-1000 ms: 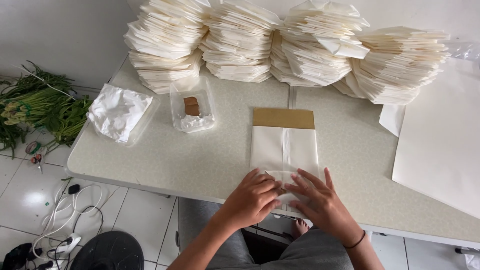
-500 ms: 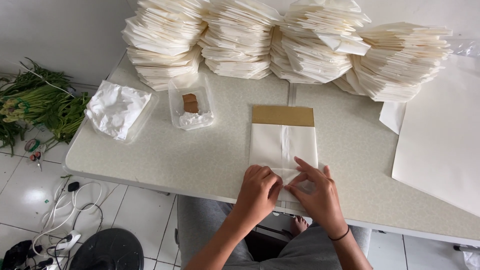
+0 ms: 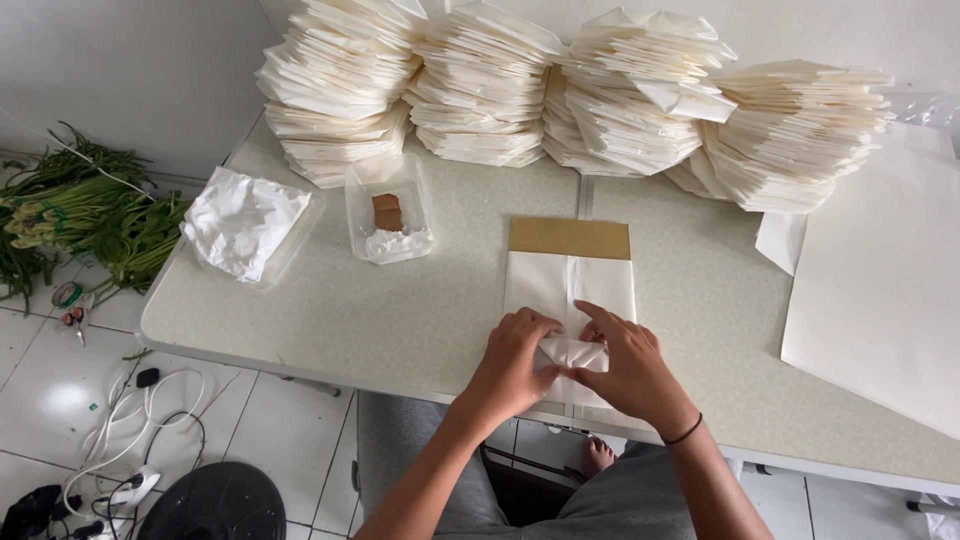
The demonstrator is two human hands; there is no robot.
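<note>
Nearest the body, the left hand [image 3: 515,362] and the right hand [image 3: 625,370] met over the near end of a flat, cream-white paper bag [image 3: 570,300] lying lengthwise on the speckled grey table [image 3: 420,320]. Both grips were partly closed, fingers curled and pressing down rather than lifting. Between them they pinched a small folded flap of the bag's paper [image 3: 574,353], the left fingertips holding one end flat while the right forefinger reached across the top edge. That the bag lay flat on the hard surface likely let the fold be creased against it.

Just beyond the grips, the bag's centre seam ran away from the person to a tan cardboard strip [image 3: 570,238] at its far end.

Farther left of the grips stood a small clear plastic tub [image 3: 388,215] with white paste and a brown piece in it, probably kept within arm's reach for gluing. Left of that sat a clear tray of crumpled white paper [image 3: 245,225].

To the right of the grips lay a large plain white sheet [image 3: 880,300].

Farthest away, along the wall, leaned tall stacks of finished cream paper bags [image 3: 560,95], seemingly pushed back to keep the working patch open.
</note>
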